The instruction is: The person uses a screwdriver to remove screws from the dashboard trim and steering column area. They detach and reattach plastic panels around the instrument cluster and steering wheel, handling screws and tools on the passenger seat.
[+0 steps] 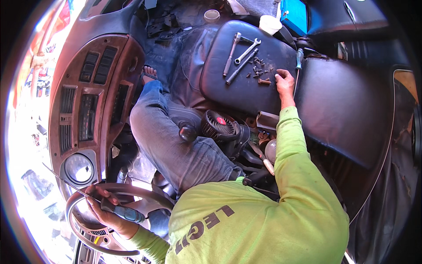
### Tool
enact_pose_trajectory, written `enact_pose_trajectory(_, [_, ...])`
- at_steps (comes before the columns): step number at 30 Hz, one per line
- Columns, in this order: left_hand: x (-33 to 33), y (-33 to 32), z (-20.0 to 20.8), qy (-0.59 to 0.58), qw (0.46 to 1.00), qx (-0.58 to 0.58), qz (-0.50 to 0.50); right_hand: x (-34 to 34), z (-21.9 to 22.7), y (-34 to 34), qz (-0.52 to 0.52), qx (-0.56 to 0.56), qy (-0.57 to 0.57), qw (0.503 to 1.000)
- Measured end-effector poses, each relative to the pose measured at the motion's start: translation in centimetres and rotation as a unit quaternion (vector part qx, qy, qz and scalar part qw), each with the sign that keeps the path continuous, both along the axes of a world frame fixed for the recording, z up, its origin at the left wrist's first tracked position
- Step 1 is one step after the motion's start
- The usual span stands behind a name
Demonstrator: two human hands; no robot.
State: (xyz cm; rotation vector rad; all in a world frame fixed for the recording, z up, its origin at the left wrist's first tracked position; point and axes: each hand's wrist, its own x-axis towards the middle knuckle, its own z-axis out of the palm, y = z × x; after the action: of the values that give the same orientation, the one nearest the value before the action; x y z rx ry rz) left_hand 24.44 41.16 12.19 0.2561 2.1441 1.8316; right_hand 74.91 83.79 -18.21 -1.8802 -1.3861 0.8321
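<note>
At the steering wheel (pixel 72 209), my left hand (pixel 105 211) is closed around a long screwdriver (pixel 128 214). Its blue handle points toward me and its thin shaft reaches up to the left, past the round gauge. My right hand (pixel 285 82) rests at the right edge of the black seat cushion (pixel 215 66), fingers curled together; whatever they may hold is hidden. Just left of its fingertips lies a rusty bolt (pixel 264 81), with several smaller bolts (pixel 258 69) behind. Farther left on the cushion are a combination wrench (pixel 247 51), a metal bar (pixel 241 66) and a ratchet-like tool (pixel 232 53).
A second screwdriver (pixel 299 59) stands in the gap right of the cushion. Beyond are a white tub (pixel 270 25) and a blue box (pixel 293 16). A small fan (pixel 219 123) sits beside my knee. The brown dashboard (pixel 99 48) curves along the left.
</note>
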Motion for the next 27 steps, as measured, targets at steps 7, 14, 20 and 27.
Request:
enact_pose_trajectory(7, [-0.1,-0.1,-0.4,0.0,1.0,0.015,-0.014,-1.0,1.5,0.6,0.055,0.01,-0.044,0.997])
enact_pose_trajectory(14, [-0.5,-0.7,-1.4,0.02,0.997,0.052,-0.054,-3.6,2.6,0.7,0.084,-0.047,-0.132,0.987])
enact_pose_trajectory(20, [-0.5,-0.8,-1.7,0.019,0.997,0.064,-0.042,-3.5,2.1,0.6,0.088,-0.026,-0.157,0.983])
enact_pose_trajectory(27, [-0.8,-1.0,-2.0,0.027,0.992,0.084,-0.09,-2.9,2.4,1.0,0.01,-0.047,0.112,0.993])
